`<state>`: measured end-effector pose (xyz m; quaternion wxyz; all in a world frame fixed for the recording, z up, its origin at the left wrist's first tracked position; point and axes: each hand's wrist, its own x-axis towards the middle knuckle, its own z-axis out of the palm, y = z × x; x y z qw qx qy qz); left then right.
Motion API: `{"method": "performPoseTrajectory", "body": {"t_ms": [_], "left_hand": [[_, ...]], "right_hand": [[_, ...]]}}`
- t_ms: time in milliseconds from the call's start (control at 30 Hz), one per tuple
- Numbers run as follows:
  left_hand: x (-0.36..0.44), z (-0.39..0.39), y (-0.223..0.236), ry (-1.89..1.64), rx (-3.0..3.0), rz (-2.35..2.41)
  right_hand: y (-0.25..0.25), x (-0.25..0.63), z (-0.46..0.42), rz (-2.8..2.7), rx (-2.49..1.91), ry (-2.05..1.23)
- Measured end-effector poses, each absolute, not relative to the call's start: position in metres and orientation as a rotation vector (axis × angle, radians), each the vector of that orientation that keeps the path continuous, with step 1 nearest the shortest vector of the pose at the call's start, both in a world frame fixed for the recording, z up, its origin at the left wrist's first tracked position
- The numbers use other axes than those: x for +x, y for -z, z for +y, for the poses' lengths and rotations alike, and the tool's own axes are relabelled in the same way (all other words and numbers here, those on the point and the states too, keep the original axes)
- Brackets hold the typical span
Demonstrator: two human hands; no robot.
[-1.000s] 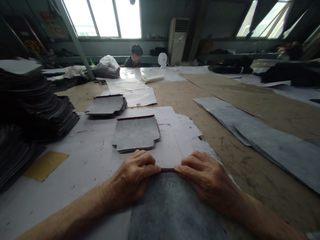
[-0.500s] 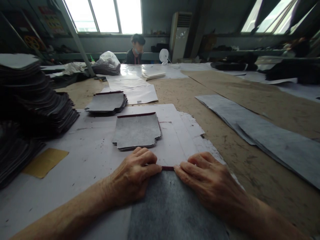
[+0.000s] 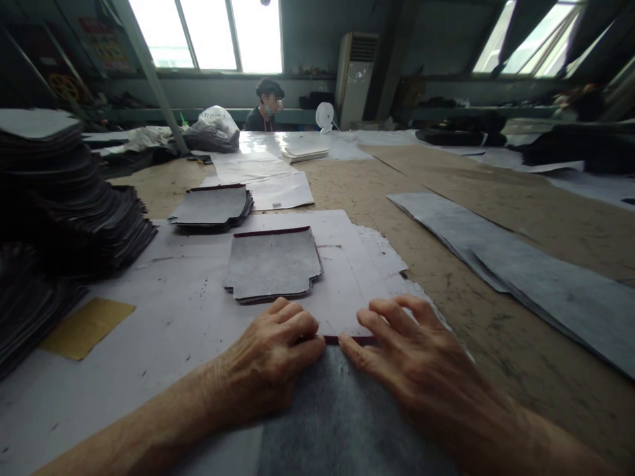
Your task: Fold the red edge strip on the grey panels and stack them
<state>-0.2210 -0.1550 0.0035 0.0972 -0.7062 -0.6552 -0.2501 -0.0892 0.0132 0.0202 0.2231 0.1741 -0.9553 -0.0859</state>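
Observation:
A grey sheet [image 3: 342,410] of fabric-like material lies flat in front of me, with a narrow dark-red folded edge [image 3: 331,340] along its far side. My left hand [image 3: 280,350] is closed at the left part of that fold, thumb and curled forefinger pinching it. My right hand [image 3: 407,350] rests on the right part, thumb tip on the fold. Its other fingers are spread and reach past the edge. Both hands hide the sheet's far corners. Just beyond lies a small stack of notched grey pieces [image 3: 272,264] with a dark-red far edge.
A second stack of cut pieces [image 3: 211,206] lies farther off. Tall dark stacks [image 3: 74,192] stand at left, near a yellow-brown card [image 3: 89,327]. Long grey strips [image 3: 520,264] lie at right. White paper [image 3: 163,297] covers the near table. A person [image 3: 265,109] sits across it.
My right hand's fingers have lifted and spread apart, baring more of the dark-red fold beneath them. My left hand keeps nearly the same place. The view has tilted up slightly.

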Motion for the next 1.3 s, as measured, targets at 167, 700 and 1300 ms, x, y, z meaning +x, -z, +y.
{"method": "performPoseTrajectory", "body": {"t_ms": [167, 700, 1300], "left_hand": [[-0.221, -0.156, -0.002, 0.743, -2.099, -1.989], [-0.243, -0.179, -0.005, 0.821, -2.095, -2.013], [-0.25, -0.182, -0.011, 0.692, -2.199, -2.166]], "right_hand": [[-0.015, -0.099, -0.006, -2.621, 0.485, 0.14], [-0.002, -0.098, 0.002, -2.58, 0.484, -0.098], [0.0, -0.117, -0.019, -2.548, 0.627, -0.201]]}}
